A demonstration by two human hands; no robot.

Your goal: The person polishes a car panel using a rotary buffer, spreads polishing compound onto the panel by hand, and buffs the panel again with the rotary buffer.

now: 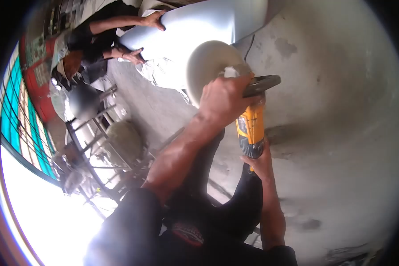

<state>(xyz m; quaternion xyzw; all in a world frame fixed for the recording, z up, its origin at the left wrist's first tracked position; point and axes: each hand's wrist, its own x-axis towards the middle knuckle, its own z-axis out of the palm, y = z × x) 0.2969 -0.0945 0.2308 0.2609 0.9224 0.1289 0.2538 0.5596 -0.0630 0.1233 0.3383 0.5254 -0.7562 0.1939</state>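
The single head-worn camera looks forward and down from close above and behind both hands (222, 101).

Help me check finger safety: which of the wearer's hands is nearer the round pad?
Left. The left hand is close beside the round pad, at the front of the yellow tool; the right hand is farther off, at its rear.

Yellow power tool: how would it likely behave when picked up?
The yellow power tool probably feels heavy for its size, since the left hand and the right hand both grip it. It looks hard-shelled, so it likely won't flex. The wide round pad at one end may make it apt to tip if set down.
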